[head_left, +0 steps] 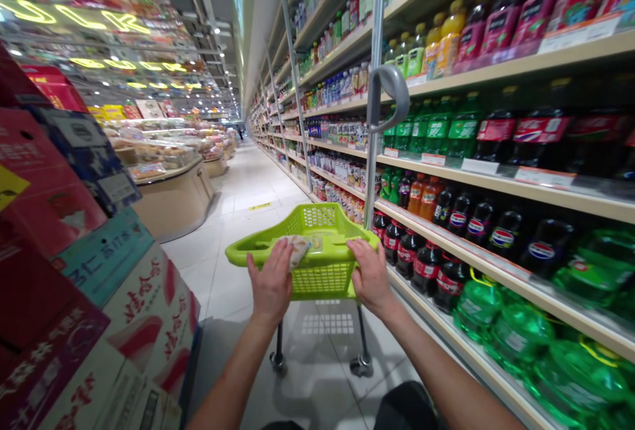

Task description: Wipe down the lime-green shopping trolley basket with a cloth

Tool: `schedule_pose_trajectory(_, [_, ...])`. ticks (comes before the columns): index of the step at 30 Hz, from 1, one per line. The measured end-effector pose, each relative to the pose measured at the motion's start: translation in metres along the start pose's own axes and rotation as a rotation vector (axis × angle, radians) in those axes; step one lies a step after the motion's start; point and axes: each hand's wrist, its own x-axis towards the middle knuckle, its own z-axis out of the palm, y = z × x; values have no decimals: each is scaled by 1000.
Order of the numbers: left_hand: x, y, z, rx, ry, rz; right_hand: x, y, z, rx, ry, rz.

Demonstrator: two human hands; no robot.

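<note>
A lime-green plastic shopping cart (330,281) on thin metal legs with castors stands in front of me. My left hand (272,284) is closed over the left part of its near rim. Beside those fingers a small whitish patterned packet (297,249) lies against the rim; whether the hand also pinches it I cannot tell. My right hand (371,278) grips the rim near the right corner, with its fingers curled over the top. The inside of the basket is mostly hidden behind the near rim.
Shelves of drink bottles (464,212) line the right side, with a grey loop handle (389,98) on a metal upright. Stacked drink cartons (143,311) stand close on the left. Beyond them is a rounded display counter (173,198). A tiled aisle (238,182) runs ahead.
</note>
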Motion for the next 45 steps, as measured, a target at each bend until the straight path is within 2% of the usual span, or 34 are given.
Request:
schedule_pose_trajectory(3, [-2, -16, -4, 24, 24, -100, 0, 1, -2, 0, -22, -9])
schedule_pose_trajectory(5, [-4, -19, -5, 36, 26, -146, 0, 0, 0, 0, -13, -1])
schedule_pose_trajectory(7, [-5, -6, -4, 17, 3, -109, 0, -1, 2, -2, 5, 8])
schedule_pose_trajectory(11, [3, 41, 2, -96, -33, 69, -1, -1, 5, -3, 16, -2])
schedule_pose_trajectory(13, [8, 49, 2, -125, -37, 108, -1, 1, 4, -1, 7, -9])
schedule_pose_trajectory(15, [11, 39, 0, -109, -52, 48, -1, 3, 1, 2, -5, -6])
schedule_pose_trajectory(17, [11, 21, -3, -68, -63, -101, 1, 2, -3, 10, -22, 7])
schedule_pose_trajectory(19, [9, 8, -5, -42, -70, -223, 3, -5, -6, 23, -35, 38])
schedule_pose_trajectory(20, [8, 7, -4, -42, -73, -241, 5, -11, -7, 35, -41, 51])
schedule_pose_trajectory(26, [10, 46, 14, -169, -97, -45, 22, -62, -4, 92, -147, 62])
schedule_pose_trajectory(28, [12, 44, 14, -221, -154, 20, 30, -69, -1, 63, -153, 118])
schedule_pose_trajectory(30, [15, 29, 8, -228, -249, 36, 39, -69, 2, 24, -157, 135])
schedule_pose_trajectory(34, [18, -5, -9, -118, -395, -143, 52, -62, 15, -22, -220, 57])
schedule_pose_trajectory(38, [17, -6, -17, -93, -409, -221, 49, -47, 26, -10, -256, -107])
schedule_pose_trajectory(41, [16, -1, -18, -108, -393, -248, 38, -14, 18, -7, -199, -164])
schedule_pose_trajectory(45, [18, 1, -20, -143, -383, -285, 40, 47, 0, -46, -155, -44])
